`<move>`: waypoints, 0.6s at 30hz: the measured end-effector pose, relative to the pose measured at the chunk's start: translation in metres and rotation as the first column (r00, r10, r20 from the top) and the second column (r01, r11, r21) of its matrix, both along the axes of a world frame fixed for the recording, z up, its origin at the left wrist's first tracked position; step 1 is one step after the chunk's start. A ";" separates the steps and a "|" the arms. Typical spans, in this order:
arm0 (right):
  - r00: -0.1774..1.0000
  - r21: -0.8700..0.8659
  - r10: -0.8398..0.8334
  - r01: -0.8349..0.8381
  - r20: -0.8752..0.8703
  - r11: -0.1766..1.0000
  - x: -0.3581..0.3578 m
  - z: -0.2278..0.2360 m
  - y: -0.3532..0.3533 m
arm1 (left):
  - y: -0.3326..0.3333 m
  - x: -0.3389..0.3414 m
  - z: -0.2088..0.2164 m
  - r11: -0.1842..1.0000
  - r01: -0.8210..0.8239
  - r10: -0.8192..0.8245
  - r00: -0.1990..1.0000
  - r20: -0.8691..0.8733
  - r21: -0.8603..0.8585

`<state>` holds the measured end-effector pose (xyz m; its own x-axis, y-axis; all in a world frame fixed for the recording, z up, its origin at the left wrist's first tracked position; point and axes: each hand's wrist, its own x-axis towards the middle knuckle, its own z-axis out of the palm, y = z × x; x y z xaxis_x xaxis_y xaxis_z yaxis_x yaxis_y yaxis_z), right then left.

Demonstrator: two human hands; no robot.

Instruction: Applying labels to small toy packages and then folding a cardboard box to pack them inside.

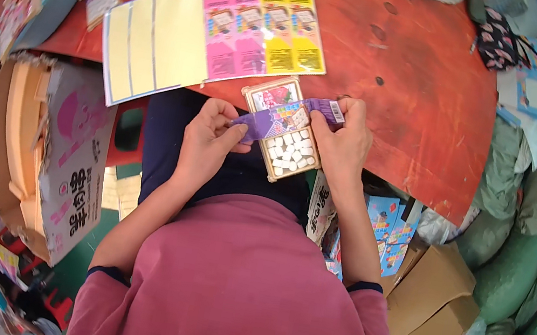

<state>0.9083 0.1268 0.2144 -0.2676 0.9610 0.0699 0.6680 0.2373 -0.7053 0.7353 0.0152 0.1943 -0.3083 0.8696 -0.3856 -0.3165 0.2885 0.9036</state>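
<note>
The bare left forearm (147, 220) and right forearm (355, 233) converge from the near side toward the far side. The left hand (208, 136) (slightly the nearer of the two) turns rightward, thumb and fingers pinched together. The right hand (344, 139) sits opposite, its thumb pointing far and left, fingers curled.

strip (261, 124): purple, multicoloured print | tray (294, 175): pale tan | small pieces (294, 151): white | label sheet (261, 42): pink and yellow columns | backing paper (180, 36): cream, thin greyish stripes | table (433, 74): orange-red, dark spots | shirt (249, 285): dusty pink, navy cuffs | trousers (168, 133): navy | basin (58, 8): grey-blue | pouch (501, 43): black, pink motifs | sacks (520, 273): green
</note>
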 end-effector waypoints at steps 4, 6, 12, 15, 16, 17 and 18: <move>0.999 0.002 0.022 -0.022 0.043 1.000 -0.006 0.000 -0.004 | -0.006 0.000 -0.013 0.999 -0.050 0.049 0.985 0.165 0.003; 0.999 -0.012 0.011 -0.010 0.053 1.000 -0.008 -0.001 -0.005 | -0.001 0.003 -0.018 0.997 -0.080 0.077 0.967 0.245 0.004; 0.999 -0.015 -0.006 0.007 0.040 1.000 -0.007 -0.006 -0.004 | 0.003 0.018 -0.019 0.993 -0.122 0.107 0.865 0.490 -0.002; 1.000 -0.015 -0.015 0.015 0.026 1.000 -0.006 -0.005 -0.005 | 0.003 0.019 -0.013 0.992 -0.127 0.095 0.827 0.554 0.020; 1.000 -0.015 -0.012 0.013 0.028 1.000 -0.006 -0.005 -0.006 | 0.002 0.017 -0.009 0.989 -0.137 0.079 0.785 0.615 0.048; 1.000 -0.004 -0.014 0.014 0.016 1.000 -0.007 -0.005 -0.006 | 0.002 0.016 -0.006 0.986 -0.147 0.059 0.739 0.671 0.075; 1.000 0.007 -0.017 0.017 0.002 1.000 -0.007 -0.005 -0.007 | 0.001 0.018 -0.006 0.986 -0.147 0.059 0.739 0.671 0.075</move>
<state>0.9012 0.1201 0.2099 -0.2511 0.9650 0.0763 0.6735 0.2307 -0.7022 0.7531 0.0162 0.1885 -0.1015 0.8990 -0.4259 -0.8706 0.1269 0.4754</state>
